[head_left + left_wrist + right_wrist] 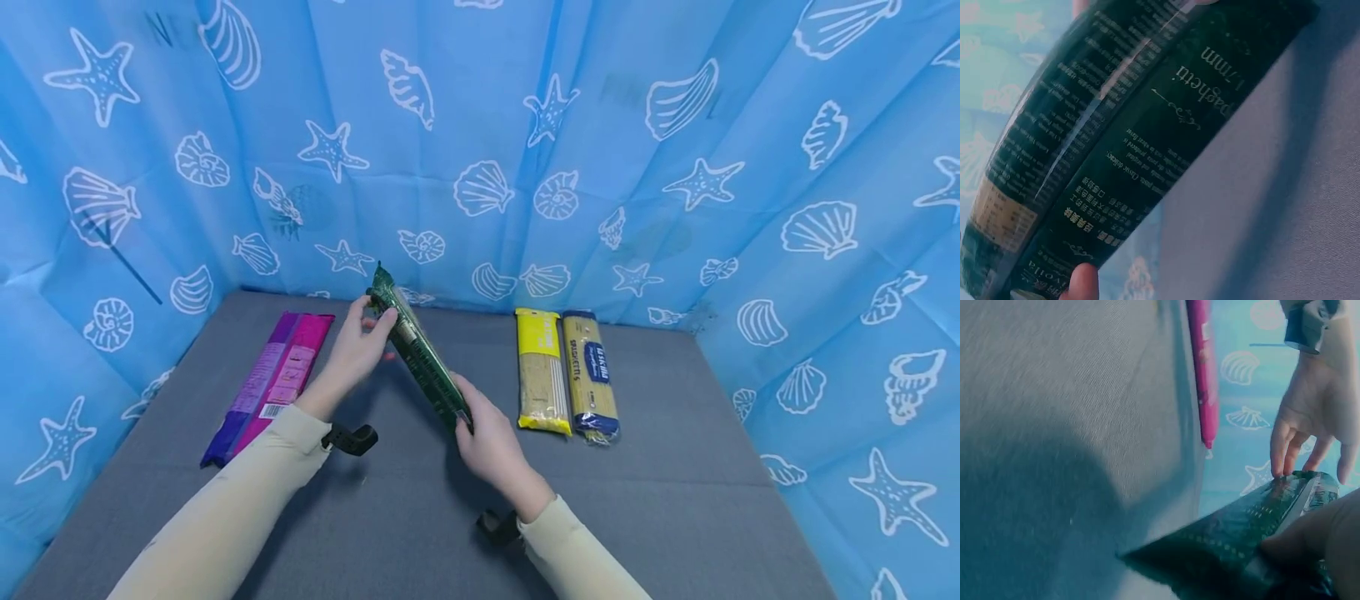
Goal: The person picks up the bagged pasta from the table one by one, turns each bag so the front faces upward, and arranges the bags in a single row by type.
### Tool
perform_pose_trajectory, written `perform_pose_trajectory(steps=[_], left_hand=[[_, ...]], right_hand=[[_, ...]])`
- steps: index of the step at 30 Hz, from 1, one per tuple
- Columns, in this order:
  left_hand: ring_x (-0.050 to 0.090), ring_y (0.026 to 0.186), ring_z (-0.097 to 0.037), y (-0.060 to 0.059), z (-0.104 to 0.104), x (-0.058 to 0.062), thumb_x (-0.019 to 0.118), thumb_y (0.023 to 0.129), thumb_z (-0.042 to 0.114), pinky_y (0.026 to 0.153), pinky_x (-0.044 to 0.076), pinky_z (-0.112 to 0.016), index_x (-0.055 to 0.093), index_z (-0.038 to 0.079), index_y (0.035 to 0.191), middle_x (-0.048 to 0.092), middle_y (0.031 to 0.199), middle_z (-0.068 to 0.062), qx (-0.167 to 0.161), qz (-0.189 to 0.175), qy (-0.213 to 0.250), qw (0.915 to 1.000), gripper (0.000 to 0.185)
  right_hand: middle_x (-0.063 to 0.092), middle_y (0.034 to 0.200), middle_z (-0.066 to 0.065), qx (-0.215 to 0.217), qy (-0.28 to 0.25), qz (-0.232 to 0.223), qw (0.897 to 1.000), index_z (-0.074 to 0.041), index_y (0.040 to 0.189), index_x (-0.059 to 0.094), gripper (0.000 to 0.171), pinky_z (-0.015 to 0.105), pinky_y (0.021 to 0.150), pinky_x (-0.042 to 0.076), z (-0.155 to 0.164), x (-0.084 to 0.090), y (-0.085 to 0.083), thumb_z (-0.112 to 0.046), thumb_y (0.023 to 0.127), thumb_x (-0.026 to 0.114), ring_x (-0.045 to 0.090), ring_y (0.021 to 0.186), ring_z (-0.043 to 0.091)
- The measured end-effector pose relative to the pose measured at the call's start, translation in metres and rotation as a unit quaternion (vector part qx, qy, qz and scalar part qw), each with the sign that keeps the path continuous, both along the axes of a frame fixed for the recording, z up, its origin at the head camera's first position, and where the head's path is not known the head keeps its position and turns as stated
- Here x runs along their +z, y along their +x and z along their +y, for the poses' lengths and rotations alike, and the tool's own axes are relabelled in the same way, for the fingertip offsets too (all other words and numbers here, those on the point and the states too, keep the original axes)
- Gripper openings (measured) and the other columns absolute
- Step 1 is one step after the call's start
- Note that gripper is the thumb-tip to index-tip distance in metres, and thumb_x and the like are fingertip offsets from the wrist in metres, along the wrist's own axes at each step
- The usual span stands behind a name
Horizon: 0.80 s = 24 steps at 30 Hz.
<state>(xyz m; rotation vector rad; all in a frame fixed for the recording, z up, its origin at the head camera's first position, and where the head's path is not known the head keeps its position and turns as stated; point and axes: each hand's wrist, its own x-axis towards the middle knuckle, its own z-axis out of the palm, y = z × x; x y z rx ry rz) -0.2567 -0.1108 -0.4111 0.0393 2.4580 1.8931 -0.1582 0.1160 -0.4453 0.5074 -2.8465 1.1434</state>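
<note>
A dark green spaghetti packet (422,354) is held tilted above the grey table, its far end higher and to the left. At that upper end, the fingertips and thumb of my left hand (356,346) pinch the wrapper. My right hand (491,433) grips the lower, nearer end, with the thumb (1304,540) lying across the film in the right wrist view. Printed "Spaghetti 1.7mm" text and a long back seam show on the packet (1147,144) in the left wrist view.
Left on the table (637,517) lies a pink and purple packet (273,379). To the right, a yellow spaghetti packet (543,371) lies beside a blue-labelled spaghetti packet (591,375). A blue curtain (480,142) with white shells and starfish surrounds the table's back and sides.
</note>
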Motion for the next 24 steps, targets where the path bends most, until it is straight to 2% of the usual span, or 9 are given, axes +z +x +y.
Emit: perform_pose_trajectory(steps=[2, 4, 7, 10, 12, 17, 24], left_hand=[[0.056, 0.111, -0.039, 0.001, 0.002, 0.001, 0.051, 0.091, 0.062, 0.079, 0.056, -0.042, 0.003, 0.024, 0.156, 0.037, 0.133, -0.022, -0.006, -0.019, 0.04, 0.999, 0.089], [0.054, 0.114, -0.04, 0.002, 0.004, 0.0, 0.055, 0.09, 0.059, 0.08, 0.055, -0.045, 0.003, 0.022, 0.155, 0.037, 0.131, -0.024, -0.006, -0.024, 0.074, 0.9969, 0.09], [0.058, 0.109, -0.039, 0.002, 0.007, -0.002, 0.06, 0.089, 0.055, 0.082, 0.054, -0.049, 0.007, 0.017, 0.15, 0.036, 0.129, -0.025, 0.0, -0.024, 0.116, 0.9929, 0.089], [0.061, 0.105, -0.036, 0.004, 0.01, -0.003, 0.063, 0.088, 0.054, 0.082, 0.054, -0.047, 0.007, 0.015, 0.146, 0.036, 0.131, -0.023, 0.016, -0.034, 0.154, 0.9873, 0.089], [0.061, 0.105, -0.034, 0.004, 0.011, -0.005, 0.066, 0.086, 0.053, 0.08, 0.055, -0.044, 0.007, 0.017, 0.145, 0.034, 0.133, -0.02, 0.035, -0.046, 0.177, 0.9825, 0.091], [0.058, 0.109, -0.034, 0.004, 0.015, -0.007, 0.069, 0.09, 0.039, 0.077, 0.056, -0.04, 0.005, 0.018, 0.147, 0.033, 0.136, -0.019, 0.072, -0.067, 0.204, 0.974, 0.088], [0.056, 0.111, -0.034, 0.002, 0.016, -0.008, 0.061, 0.096, 0.024, 0.08, 0.056, -0.041, 0.008, 0.016, 0.147, 0.036, 0.136, -0.02, 0.08, -0.086, 0.206, 0.9716, 0.074]], right_hand=[[0.051, 0.14, 0.003, -0.004, 0.045, 0.043, 0.998, -0.029, 0.152, 0.029, 0.07, 0.04, 0.083, 0.053, 0.0, 0.0, 0.001, -0.002, 0.094, 0.056, 0.058, 0.113, 0.02], [0.055, 0.134, 0.004, -0.01, 0.099, 0.086, 0.991, -0.025, 0.152, 0.03, 0.07, 0.038, 0.078, 0.054, -0.001, 0.0, 0.001, -0.001, 0.092, 0.058, 0.062, 0.105, 0.021], [0.057, 0.129, 0.005, -0.023, 0.179, 0.144, 0.973, -0.023, 0.152, 0.031, 0.071, 0.038, 0.075, 0.055, -0.002, 0.0, 0.002, -0.003, 0.091, 0.062, 0.064, 0.096, 0.022], [0.055, 0.13, 0.006, -0.036, 0.231, 0.179, 0.956, -0.024, 0.152, 0.031, 0.075, 0.04, 0.076, 0.055, -0.004, -0.001, 0.003, -0.008, 0.089, 0.069, 0.063, 0.095, 0.025], [0.055, 0.131, 0.007, -0.039, 0.244, 0.193, 0.95, -0.025, 0.151, 0.033, 0.076, 0.041, 0.077, 0.055, -0.005, -0.002, 0.003, -0.011, 0.088, 0.073, 0.063, 0.096, 0.026], [0.055, 0.132, 0.007, -0.037, 0.246, 0.207, 0.946, -0.025, 0.15, 0.035, 0.074, 0.042, 0.076, 0.055, -0.006, -0.004, 0.005, -0.013, 0.087, 0.073, 0.063, 0.097, 0.027], [0.055, 0.132, 0.007, -0.031, 0.243, 0.199, 0.949, -0.026, 0.15, 0.035, 0.07, 0.042, 0.076, 0.056, -0.005, -0.007, 0.009, -0.014, 0.09, 0.069, 0.063, 0.097, 0.027]])
